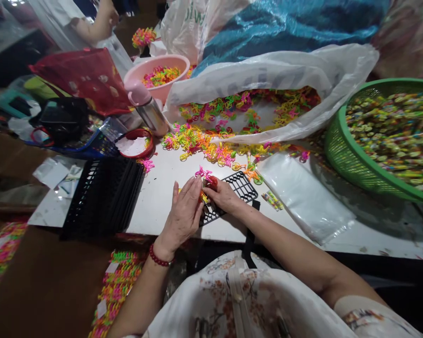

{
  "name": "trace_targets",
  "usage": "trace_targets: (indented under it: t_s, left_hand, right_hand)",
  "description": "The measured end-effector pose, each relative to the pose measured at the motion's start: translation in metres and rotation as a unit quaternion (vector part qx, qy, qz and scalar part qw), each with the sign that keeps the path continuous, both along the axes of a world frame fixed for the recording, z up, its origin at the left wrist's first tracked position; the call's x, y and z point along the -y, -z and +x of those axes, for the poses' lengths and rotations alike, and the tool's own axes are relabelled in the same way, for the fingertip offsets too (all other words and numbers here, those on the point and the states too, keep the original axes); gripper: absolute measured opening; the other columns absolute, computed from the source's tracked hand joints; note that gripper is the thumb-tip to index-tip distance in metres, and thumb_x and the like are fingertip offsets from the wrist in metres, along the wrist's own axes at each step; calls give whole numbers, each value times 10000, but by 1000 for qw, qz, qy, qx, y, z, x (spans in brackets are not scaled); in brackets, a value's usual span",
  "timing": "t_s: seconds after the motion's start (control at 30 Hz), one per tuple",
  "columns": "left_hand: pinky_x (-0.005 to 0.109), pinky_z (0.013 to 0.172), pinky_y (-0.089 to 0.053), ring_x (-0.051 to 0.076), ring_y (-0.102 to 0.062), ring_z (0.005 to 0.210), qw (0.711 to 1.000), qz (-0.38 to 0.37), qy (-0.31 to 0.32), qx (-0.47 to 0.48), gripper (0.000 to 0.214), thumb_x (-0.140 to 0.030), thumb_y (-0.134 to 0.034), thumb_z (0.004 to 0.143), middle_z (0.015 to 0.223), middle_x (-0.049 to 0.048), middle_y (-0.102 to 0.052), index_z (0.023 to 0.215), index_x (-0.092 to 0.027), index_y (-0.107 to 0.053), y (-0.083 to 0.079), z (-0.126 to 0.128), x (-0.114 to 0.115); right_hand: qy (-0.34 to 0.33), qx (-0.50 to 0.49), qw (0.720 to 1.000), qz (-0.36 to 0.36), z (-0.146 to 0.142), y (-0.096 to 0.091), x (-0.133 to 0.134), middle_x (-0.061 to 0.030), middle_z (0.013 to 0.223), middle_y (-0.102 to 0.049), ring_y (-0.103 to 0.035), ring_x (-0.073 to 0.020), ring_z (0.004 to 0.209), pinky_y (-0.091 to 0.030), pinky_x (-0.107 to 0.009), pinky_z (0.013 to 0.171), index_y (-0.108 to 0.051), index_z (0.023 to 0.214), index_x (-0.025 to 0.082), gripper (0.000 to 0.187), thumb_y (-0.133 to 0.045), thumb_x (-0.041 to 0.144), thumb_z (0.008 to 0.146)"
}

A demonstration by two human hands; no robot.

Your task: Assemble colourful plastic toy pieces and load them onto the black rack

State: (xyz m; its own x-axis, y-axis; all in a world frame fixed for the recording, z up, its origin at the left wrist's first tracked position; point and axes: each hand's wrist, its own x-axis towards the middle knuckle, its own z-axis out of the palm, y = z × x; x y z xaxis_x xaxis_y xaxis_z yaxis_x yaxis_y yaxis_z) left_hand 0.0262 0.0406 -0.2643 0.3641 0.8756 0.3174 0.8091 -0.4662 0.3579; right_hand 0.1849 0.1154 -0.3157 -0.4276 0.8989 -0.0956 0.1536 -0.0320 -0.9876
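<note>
My left hand point(185, 211) and my right hand point(223, 195) meet over a black plastic grid tray point(241, 185) on the white table point(162, 188). Between the fingers of both hands sit small bright plastic pieces point(207, 180), pink, red and yellow. My left wrist wears a red bead bracelet point(158, 258). A loose spread of neon plastic pieces point(211, 145) lies just beyond the tray, spilling from a white plastic bag point(278, 75).
A stack of black grid trays point(104, 195) stands left. A green basket point(338, 150) of finished items sits right, clear bags point(306, 197) beside it. A pink bowl point(174, 61), a steel bottle point(151, 112) and a red bag point(88, 80) are behind. Another person's hand point(102, 21) shows at the far top.
</note>
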Motion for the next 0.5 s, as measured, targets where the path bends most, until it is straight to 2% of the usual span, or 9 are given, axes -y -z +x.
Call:
trace_targets:
  t_s: [0.13, 0.23, 0.33, 0.43, 0.5]
  left_hand:
    - [558, 1243, -85, 232, -241, 1505, 1000, 3, 0, -3, 657, -175, -407, 998, 1586, 132, -348, 1582, -210, -107, 1, -1, 0]
    - [566, 1241, -94, 240, -241, 1505, 1000, 5, 2, -4, 657, -181, -404, 1001, 1584, 136, -352, 1583, -211, -101, 1, -1, 0]
    - [571, 1240, -102, 241, -249, 1502, 1000, 10, 5, -3, 656, -177, -401, 1002, 1579, 137, -362, 1584, -210, -99, 1, -1, 0]
    - [578, 1238, -106, 244, -252, 1501, 1000, 10, 6, -4, 658, -175, -397, 1002, 1578, 139, -361, 1585, -210, -92, 0, -1, 0]
    - [578, 1238, -103, 243, -254, 1501, 1000, 10, 6, -5, 661, -172, -400, 1000, 1577, 141, -363, 1584, -207, -91, 1, -1, 0]
  right_hand:
    - [22, 6, 999, 23, 2, -4, 1, 44, 712, -564, -519, -128, 640, -462, -268, 648, -552, 880, 215, 216, -617, 415, 833]
    - [27, -81, 996, -38, 1, -6, 0, 47, 717, -551, -518, -122, 641, -476, -267, 645, -550, 878, 208, 299, -678, 459, 777]
    - [54, -152, 980, -114, -3, -7, -4, 50, 714, -557, -525, -111, 600, -488, -262, 613, -546, 901, 206, 368, -731, 465, 715]
    - [54, -125, 979, -152, -6, -9, -9, 58, 692, -562, -526, -110, 552, -488, -261, 572, -526, 907, 220, 343, -727, 431, 725]
    - [23, -64, 990, -126, -6, -11, -10, 63, 661, -563, -525, -117, 540, -474, -260, 561, -520, 897, 228, 249, -677, 384, 783]
